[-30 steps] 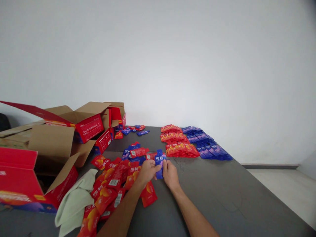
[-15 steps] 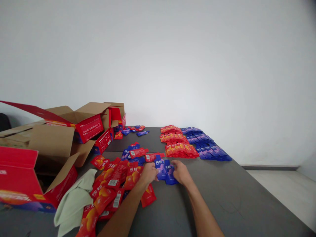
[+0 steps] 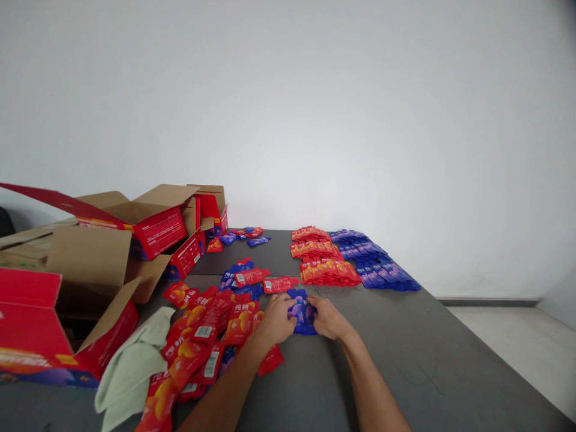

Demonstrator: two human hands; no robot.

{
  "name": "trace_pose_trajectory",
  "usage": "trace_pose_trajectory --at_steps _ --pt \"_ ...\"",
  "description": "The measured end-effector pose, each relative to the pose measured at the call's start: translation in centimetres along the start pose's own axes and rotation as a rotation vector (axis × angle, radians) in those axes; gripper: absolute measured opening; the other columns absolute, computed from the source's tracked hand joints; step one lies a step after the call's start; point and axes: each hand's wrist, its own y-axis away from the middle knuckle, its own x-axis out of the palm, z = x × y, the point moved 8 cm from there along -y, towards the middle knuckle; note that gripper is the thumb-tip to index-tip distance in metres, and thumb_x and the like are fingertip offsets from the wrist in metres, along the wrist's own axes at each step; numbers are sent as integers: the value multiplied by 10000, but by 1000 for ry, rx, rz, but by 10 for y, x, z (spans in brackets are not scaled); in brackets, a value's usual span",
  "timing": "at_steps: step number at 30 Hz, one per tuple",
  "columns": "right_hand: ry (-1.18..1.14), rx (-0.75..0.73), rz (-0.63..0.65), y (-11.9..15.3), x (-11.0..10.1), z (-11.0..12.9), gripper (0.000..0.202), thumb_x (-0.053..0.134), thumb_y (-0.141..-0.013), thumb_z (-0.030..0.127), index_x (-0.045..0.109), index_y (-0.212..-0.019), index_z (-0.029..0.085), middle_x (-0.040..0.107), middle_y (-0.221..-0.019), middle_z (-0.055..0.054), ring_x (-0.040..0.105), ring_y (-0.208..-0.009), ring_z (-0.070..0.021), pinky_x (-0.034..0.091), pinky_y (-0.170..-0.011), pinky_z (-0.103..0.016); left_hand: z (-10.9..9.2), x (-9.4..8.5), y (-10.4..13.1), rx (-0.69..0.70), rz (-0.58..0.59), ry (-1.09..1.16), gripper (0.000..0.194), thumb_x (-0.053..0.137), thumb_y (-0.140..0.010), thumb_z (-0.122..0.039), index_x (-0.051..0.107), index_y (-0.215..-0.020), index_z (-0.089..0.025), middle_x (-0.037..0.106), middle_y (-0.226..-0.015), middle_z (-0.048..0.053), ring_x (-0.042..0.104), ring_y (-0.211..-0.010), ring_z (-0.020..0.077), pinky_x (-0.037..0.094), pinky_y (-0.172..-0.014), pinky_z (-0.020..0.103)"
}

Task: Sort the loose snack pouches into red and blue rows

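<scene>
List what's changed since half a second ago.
The left hand has moved slightly right, bringing the two blue pouches closer together and narrowing the gap to the right hand. Both hands still touch them. The cloth and cartons stayed put.

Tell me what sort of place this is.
Probably a packing or sorting room: opened printed cartons at left, a loose heap of mostly red pouches near them, and overlapping rows of red and blue pouches laid out farther along the dark table.
</scene>
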Motion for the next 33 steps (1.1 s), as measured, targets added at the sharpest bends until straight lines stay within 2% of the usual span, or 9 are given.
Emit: trace_pose_trajectory --at_steps 3,6,10,16,19,24,28,31,33 --pt "-34 -43 26 2 -2 2 631 474 -704 40 567 -1316 161 511 -1403 -117 491 -1267 -224 291 -1109 -338 -4 13 2 107 151 41 640 681 -699 -453 589 -1302 -261 466 -1461 65 373 -1352 294 313 -1114 413" --pt "-9 -38 123 3 6 0 679 474 -698 42 523 -1367 145 411 -1486 -140 398 -1356 -251 208 -1156 -403 -4 23 3 139 224 61 750 722 -637 -516 566 -1325 -261 418 -1497 75 337 -1371 328 304 -1112 468" --pt "58 -34 176 4 12 -1 629 496 -707 66 566 -1329 131 433 -1470 -146 397 -1350 -272 265 -1122 -376 -9 27 4 141 194 68 693 689 -683 -489 571 -1316 -234 417 -1495 89 321 -1382 317 279 -1126 452" --pt "131 -24 189 6 5 1 502 504 -726 94 660 -1201 138 583 -1308 -152 549 -1174 -275 308 -1056 -370 -31 31 9 158 159 52 631 604 -743 -434 552 -1324 -193 452 -1466 106 305 -1388 308 260 -1139 450" --pt "145 -20 196 7 4 2 485 507 -736 106 665 -1193 140 599 -1277 -155 562 -1147 -280 310 -1039 -377 -39 30 11 147 126 38 606 579 -752 -404 554 -1318 -188 464 -1457 92 319 -1375 310 247 -1151 437" --pt "131 -4 131 6 2 3 492 488 -741 68 670 -1185 177 624 -1249 -128 553 -1153 -261 295 -1030 -355 -42 27 12 138 128 43 598 584 -756 -431 557 -1305 -196 463 -1453 90 332 -1356 314 264 -1142 437" --pt "110 46 -27 -1 -4 6 475 454 -691 1 704 -1067 147 689 -1109 -110 594 -1049 -224 322 -974 -306 -40 20 10 133 96 50 613 563 -787 -511 522 -1332 -234 485 -1423 89 402 -1295 309 331 -1089 459" --pt "111 35 -134 -8 -3 15 514 464 -659 -4 688 -1104 125 678 -1147 -116 565 -1095 -228 327 -967 -288 -28 12 2 83 40 -14 471 445 -882 -396 542 -1311 -225 507 -1396 96 407 -1302 282 340 -1080 438" --pt "113 16 -170 -12 0 20 509 463 -668 -1 690 -1106 124 680 -1148 -112 561 -1087 -229 335 -960 -283 -17 7 -8 29 17 -99 408 399 -895 -280 591 -1245 -197 516 -1384 110 387 -1326 282 330 -1084 436"
